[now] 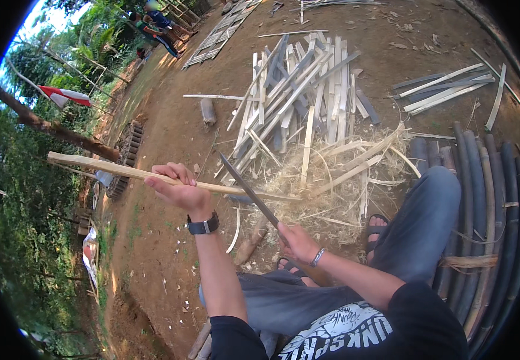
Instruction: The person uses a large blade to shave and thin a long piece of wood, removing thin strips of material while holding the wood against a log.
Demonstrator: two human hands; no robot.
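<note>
My left hand (176, 189) is closed round a long pale bamboo strip (101, 166), which slants from the upper left down toward the shavings in the middle. In my right hand (299, 244) is the handle of a long-bladed knife (249, 192). Its dark blade points up and to the left, and its tip is near the strip, just right of my left wrist. Whether blade and strip touch I cannot tell. Below the strip's far end lies a heap of curly bamboo shavings (344, 207).
A large pile of split bamboo strips (308, 84) lies ahead, with a smaller bundle (449, 90) to its right. Bamboo poles (473, 180) form a bench beside my leg. A short log (208, 111) and a wood piece (251, 243) rest on the dirt. People (159, 30) stand far off.
</note>
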